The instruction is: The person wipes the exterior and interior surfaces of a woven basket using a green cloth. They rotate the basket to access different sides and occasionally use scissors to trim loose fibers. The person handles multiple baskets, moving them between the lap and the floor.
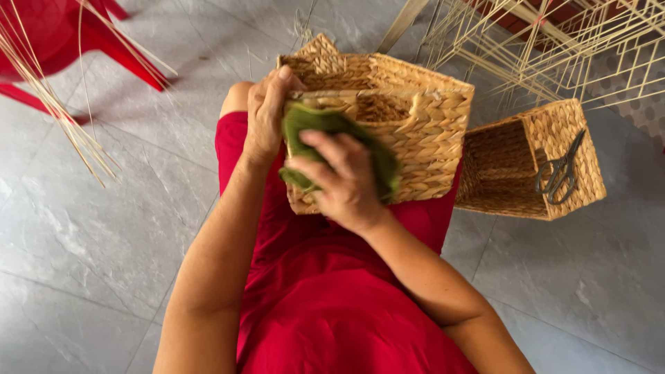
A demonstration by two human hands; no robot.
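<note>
Nearest is a lap covered in red cloth [325, 305], with both forearms reaching away over it. The right hand [343, 183] is closed on a green cloth [332, 131], fingers curled over its top, pressing it against the near face of a woven basket [422, 131] that rests on the lap. The green cloth lies folded over the basket's upper near edge, at its left half. The left hand [267, 118] grips the basket's left corner, fingers wrapped over the rim, just beside the green cloth and touching it.

The basket is box-shaped, of pale braided fibre, with a cut-out handle slot in its near wall. To its right, on the grey tiled floor [90, 228], a second, smaller woven basket [554, 135] lies on its side, its opening facing left. A pair of dark scissors [560, 170] rests on its upward side.

Farther off, at the left, thin straw-coloured reeds [66, 121] slant past a red plastic chair [62, 34]. At the far right stand bare frames [554, 48] of light sticks.
</note>
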